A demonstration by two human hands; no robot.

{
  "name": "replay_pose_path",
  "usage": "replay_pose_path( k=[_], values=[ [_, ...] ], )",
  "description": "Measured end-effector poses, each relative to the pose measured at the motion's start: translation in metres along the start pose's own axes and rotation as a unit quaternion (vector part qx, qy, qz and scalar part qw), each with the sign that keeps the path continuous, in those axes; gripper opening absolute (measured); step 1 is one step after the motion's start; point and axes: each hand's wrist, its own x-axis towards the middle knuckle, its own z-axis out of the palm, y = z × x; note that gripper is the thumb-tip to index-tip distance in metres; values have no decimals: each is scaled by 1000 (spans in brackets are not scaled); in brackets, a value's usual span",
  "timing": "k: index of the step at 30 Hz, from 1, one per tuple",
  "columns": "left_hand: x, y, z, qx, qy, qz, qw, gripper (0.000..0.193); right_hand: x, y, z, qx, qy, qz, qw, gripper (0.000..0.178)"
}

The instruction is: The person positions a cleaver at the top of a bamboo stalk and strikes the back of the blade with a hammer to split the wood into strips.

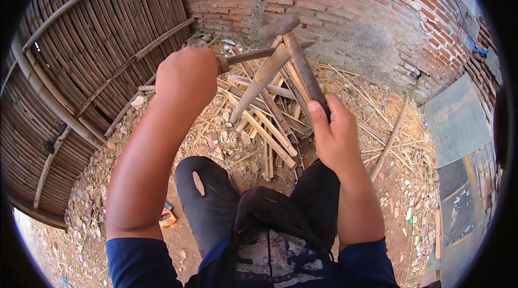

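Observation:
My left hand [186,78] is closed round the handle of a long-bladed knife [249,57]. Its blade points right and crosses the upper end of a bamboo piece [261,80], which stands tilted above a pile of split strips. In my right hand [335,132] is the dark handle of a hammer [304,64], fingers wrapped round it. The hammer's worn head [279,27] is up beside the top of the bamboo, and its handle passes in front of the blade. I cannot tell whether the hammer touches the blade.
Split bamboo strips [272,136] lie heaped between my knees and a brick wall [334,4]. A bamboo-slat fence [102,34] rises at left, grey panels [458,118] at right. An orange-and-black object [168,217] lies by my left leg. A thin pole [390,139] rests on the littered ground.

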Motion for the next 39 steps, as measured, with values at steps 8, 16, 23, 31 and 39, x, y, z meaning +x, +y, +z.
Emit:
replay_pose_path(
  k=[8,16,23,31,39],
  values=[
    [-2,6,-2,-31,22,33,999,20,-13,13,26,-78,-19,52,995,29],
    [-7,-8,1,-13,-9,-7,1000,20,-5,20,-29,75,167,23,983,34],
    [-8,-13,3,-25,7,-8,1000,22,9,52,-19,-4,185,59,981,36],
    [-5,-10,3,-6,8,2,1000,24,14,40,-40,58,161,76,982,38],
    [0,-2,0,-4,10,-1,1000,27,10,63,2,-91,35,117,988,35]
  ],
)
